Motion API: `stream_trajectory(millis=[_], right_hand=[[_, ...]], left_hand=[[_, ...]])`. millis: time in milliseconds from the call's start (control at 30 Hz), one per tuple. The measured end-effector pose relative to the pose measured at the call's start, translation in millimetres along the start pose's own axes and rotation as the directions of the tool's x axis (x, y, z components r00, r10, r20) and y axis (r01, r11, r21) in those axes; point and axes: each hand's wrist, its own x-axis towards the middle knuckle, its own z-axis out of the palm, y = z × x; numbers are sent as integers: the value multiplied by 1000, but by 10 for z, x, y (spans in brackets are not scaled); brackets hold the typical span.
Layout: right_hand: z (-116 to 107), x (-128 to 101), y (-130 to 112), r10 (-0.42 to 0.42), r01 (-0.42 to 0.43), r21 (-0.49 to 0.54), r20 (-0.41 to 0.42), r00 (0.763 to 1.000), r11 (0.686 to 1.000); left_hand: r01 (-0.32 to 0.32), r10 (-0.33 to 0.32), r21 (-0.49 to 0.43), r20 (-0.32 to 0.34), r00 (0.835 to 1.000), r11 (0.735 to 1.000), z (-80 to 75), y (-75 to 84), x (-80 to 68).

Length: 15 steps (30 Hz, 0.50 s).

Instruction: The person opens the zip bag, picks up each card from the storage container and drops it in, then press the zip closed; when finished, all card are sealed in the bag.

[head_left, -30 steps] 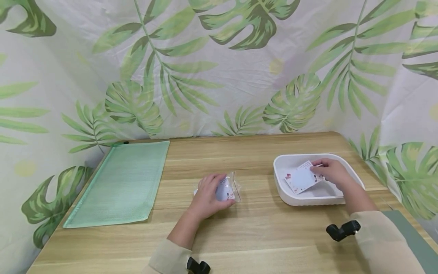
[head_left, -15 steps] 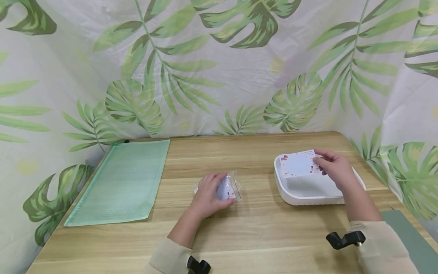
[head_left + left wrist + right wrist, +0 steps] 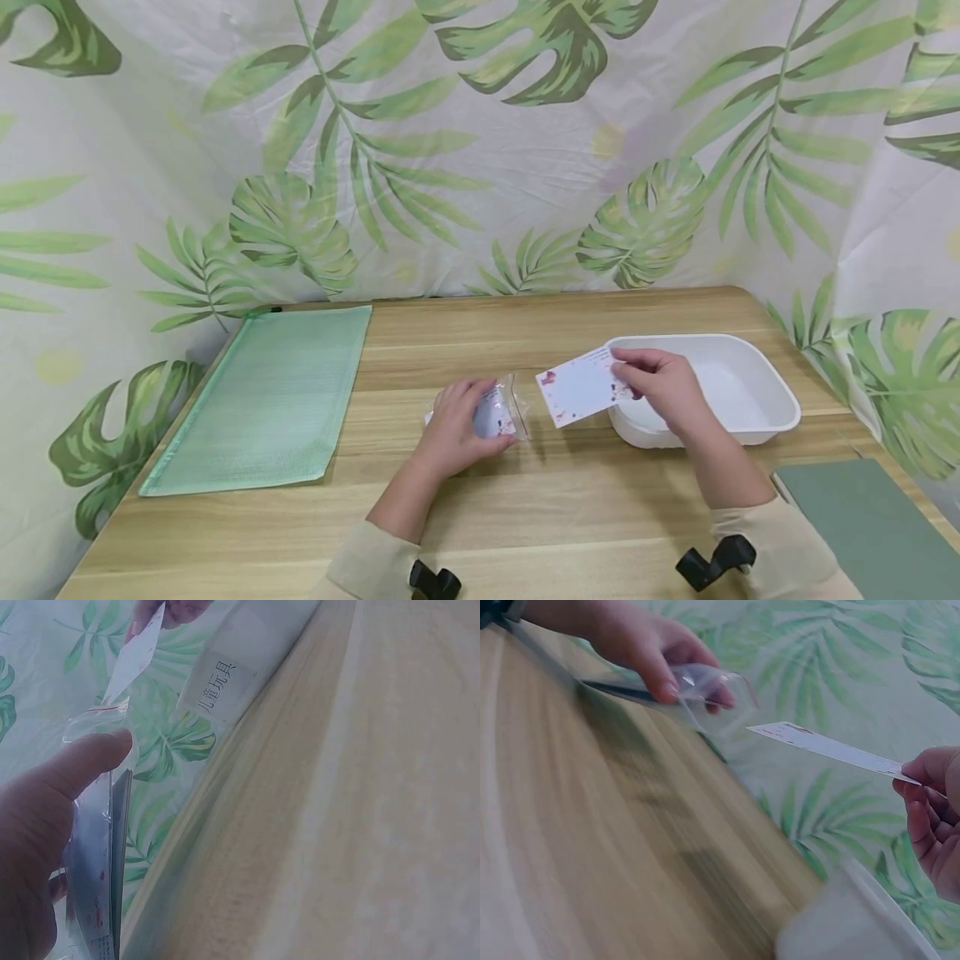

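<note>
My left hand (image 3: 459, 429) grips a clear zip bag (image 3: 514, 407) by its edges, over the middle of the table. Printed cards (image 3: 94, 862) lie inside the bag, whose mouth gapes toward the right in the right wrist view. Between thumb and fingers my right hand (image 3: 663, 387) pinches a white card (image 3: 581, 387) with small reddish prints along its border. The card is in the air, tilted, between the bag and the white bin (image 3: 738, 387), apart from the bag's mouth.
A green mesh zip pouch (image 3: 262, 400) lies flat at the left of the table. At the right front is a grey-green flat board or book (image 3: 870, 517). A labelled side of the bin shows in the left wrist view, and a leaf-patterned cloth (image 3: 480, 167) hangs behind.
My right hand has lifted the card out of the white bin and carried it left toward the bag. The left hand and bag have stayed in place.
</note>
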Motion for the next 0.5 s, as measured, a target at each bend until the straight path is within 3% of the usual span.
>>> stream_trajectory(millis=[200, 500], right_hand=[[264, 36, 0, 17, -17, -3, 50, 999, 1000], [457, 88, -56, 58, -58, 15, 55, 997, 998]], left_hand=[[-3, 3, 2, 3, 1000, 1000, -1, 1, 0], [-6, 6, 13, 14, 1000, 1000, -9, 16, 0]])
